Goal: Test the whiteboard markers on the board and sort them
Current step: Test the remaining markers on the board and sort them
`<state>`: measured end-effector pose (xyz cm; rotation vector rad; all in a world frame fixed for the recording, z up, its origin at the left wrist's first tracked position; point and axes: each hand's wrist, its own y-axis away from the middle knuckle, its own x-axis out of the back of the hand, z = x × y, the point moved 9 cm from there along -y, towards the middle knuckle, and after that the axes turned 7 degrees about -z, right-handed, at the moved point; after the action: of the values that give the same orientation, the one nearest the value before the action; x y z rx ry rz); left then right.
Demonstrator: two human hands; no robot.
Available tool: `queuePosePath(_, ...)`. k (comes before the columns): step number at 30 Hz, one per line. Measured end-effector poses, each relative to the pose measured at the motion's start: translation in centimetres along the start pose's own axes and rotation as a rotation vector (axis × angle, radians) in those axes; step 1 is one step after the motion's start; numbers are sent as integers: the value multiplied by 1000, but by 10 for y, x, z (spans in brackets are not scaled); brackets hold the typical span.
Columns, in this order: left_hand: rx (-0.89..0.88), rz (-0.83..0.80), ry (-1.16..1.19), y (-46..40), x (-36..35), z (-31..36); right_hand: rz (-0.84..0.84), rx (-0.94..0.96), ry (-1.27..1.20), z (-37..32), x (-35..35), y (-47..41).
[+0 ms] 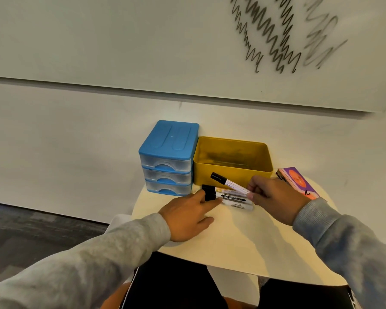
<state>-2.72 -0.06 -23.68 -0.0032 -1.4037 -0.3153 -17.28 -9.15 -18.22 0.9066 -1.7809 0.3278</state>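
Head view: three markers lie on or just above the round table (243, 246), in front of the yellow bin (232, 172). The raised marker (230, 183), black cap pointing left and up, is pinched at its rear end by the right hand (276, 197). Two more markers (232, 199) lie side by side on the table beneath it, black caps to the left. The left hand (187, 217) rests on the table, fingers extended and relaxed, with fingertips touching the cap ends of the lying markers. A blue drawer unit (168, 159) with three drawers stands touching the bin's left side. A purple box (299, 181) lies right of the bin. The whiteboard (143, 41) above carries black zigzag strokes (265, 34) at upper right.
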Motion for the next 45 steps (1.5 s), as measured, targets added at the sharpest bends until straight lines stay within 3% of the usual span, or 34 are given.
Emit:
queuePosePath(8,18,-13,37,0,1,-10,-37,-41,14,10,-6,0)
queuePosePath(19,72,99,438,0,25,-23,-185,-8,-99,9,-21,2)
queuePosePath(29,14,384,573,20,90,-12,-84,151,-603,-3,7,5)
queuePosePath(35,-60,521,523,34,125,-2,122,183,-1127,-5,39,13)
queuePosePath(39,-109,675,428,49,145,12,165,210,-1273,-11,49,17)
queuePosePath(41,-129,682,355,51,147,21,174,202,-1327,-12,47,17)
queuePosePath(45,-134,540,263,40,135,34,191,156,-1516,-17,41,15)
